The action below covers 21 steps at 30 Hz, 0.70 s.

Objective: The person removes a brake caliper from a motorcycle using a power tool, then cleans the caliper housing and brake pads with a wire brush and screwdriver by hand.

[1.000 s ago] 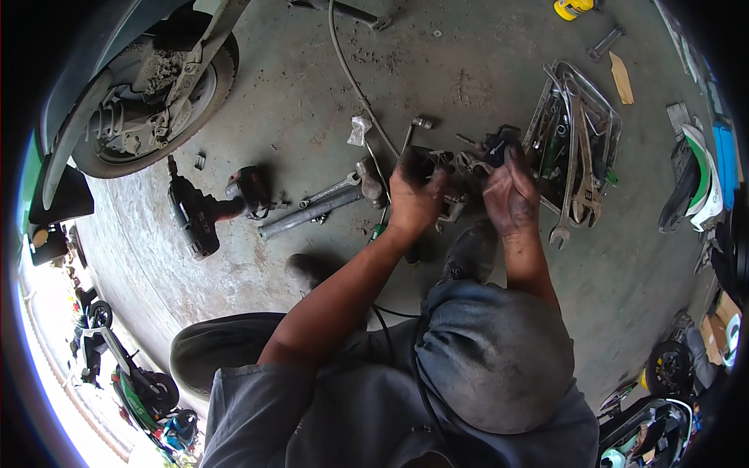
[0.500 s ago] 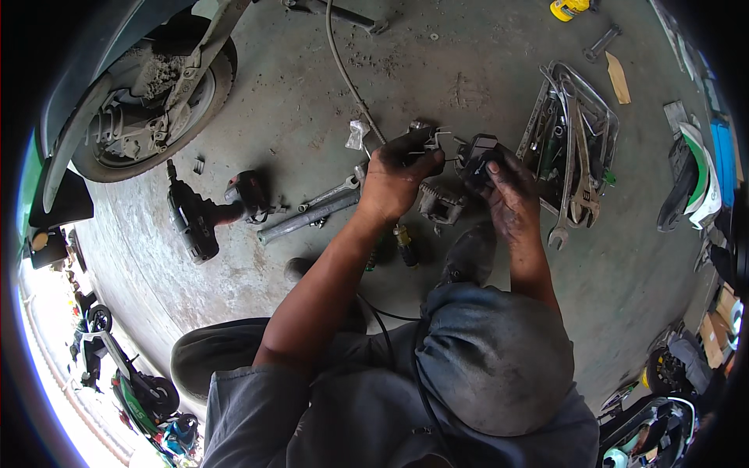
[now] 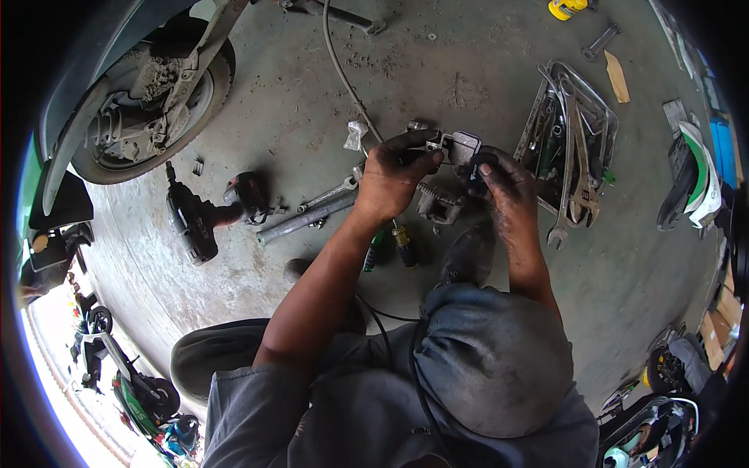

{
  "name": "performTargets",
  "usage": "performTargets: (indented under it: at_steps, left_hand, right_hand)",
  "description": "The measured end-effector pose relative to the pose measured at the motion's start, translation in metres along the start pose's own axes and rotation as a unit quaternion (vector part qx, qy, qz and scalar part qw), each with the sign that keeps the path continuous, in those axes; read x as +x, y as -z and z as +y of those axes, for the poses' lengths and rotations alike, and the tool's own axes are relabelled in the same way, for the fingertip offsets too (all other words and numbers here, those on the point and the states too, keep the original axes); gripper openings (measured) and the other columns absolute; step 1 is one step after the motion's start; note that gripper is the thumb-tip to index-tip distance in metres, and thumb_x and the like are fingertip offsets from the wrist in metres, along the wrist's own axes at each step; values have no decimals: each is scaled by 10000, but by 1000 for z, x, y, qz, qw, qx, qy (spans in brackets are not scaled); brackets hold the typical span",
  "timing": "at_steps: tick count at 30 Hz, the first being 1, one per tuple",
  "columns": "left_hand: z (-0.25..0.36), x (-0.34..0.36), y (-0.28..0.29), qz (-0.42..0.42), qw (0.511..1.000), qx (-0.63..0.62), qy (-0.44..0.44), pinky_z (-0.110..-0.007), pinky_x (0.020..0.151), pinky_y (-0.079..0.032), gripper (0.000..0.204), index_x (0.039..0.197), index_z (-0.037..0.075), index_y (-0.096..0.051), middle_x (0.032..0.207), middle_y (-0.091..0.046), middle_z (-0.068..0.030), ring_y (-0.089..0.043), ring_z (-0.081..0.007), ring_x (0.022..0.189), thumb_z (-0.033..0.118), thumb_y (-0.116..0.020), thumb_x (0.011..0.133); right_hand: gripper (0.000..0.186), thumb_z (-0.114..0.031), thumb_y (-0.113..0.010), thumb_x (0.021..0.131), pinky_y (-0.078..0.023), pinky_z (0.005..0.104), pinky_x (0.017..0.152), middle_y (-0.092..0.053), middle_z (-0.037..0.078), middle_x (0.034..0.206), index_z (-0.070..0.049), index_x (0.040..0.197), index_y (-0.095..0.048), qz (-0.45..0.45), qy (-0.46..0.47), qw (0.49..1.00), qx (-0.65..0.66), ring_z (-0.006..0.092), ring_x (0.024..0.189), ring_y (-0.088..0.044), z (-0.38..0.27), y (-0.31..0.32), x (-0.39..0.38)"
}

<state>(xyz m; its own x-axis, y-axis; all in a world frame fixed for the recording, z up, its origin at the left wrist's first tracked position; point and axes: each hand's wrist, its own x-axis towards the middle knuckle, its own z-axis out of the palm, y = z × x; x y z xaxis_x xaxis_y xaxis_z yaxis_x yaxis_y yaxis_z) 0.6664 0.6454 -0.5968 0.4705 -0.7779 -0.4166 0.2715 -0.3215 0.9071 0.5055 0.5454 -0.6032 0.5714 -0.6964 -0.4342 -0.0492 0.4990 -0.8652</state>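
My left hand (image 3: 395, 175) pinches a small bent metal bracket (image 3: 437, 145) between thumb and fingers. Close beside it, my right hand (image 3: 511, 183) grips a black piece (image 3: 477, 173) with a rounded end. At its far side shows a flat grey plate with a pale rim (image 3: 466, 146); I cannot tell whether the two are joined. The two held things nearly meet. On the floor below them lies a grey metal brake caliper (image 3: 441, 205), partly behind my hands. Two screwdrivers, one yellow-and-black (image 3: 404, 246) and one green (image 3: 374, 251), lie nearer me.
At the left lie a cordless impact wrench (image 3: 193, 218), a combination wrench (image 3: 328, 195) and a metal bar (image 3: 308, 219). A tool tray (image 3: 538, 125) with wrenches stands right of my hands. A muddy motorcycle wheel (image 3: 211, 117) is far left. A hose (image 3: 343, 66) crosses the floor.
My right hand has turned the black piece, so the grey plate's flat face now shows. The left hand's bracket has shifted slightly, closer to it.
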Motion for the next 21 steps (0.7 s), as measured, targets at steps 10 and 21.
performTargets:
  at_steps: [10,21]
  left_hand:
    - [-4,3,5,3,1000,2,-18,-254,773,-494,356,1178,-35,-574,932,-672,-95,-609,-113,841,73,-659,850]
    - [-7,4,6,19,997,46,-52,-247,753,-488,343,1169,-26,-589,905,-669,-64,-591,-97,813,75,-658,848]
  right_hand:
    - [248,-77,-591,894,-511,255,737,-635,78,979,24,1119,-588,9,-18,997,73,123,851,-604,1,-2,0]
    - [256,-76,-594,891,-529,267,715,-633,82,981,27,1125,-582,16,-15,997,68,128,837,-613,-1,-4,-1]
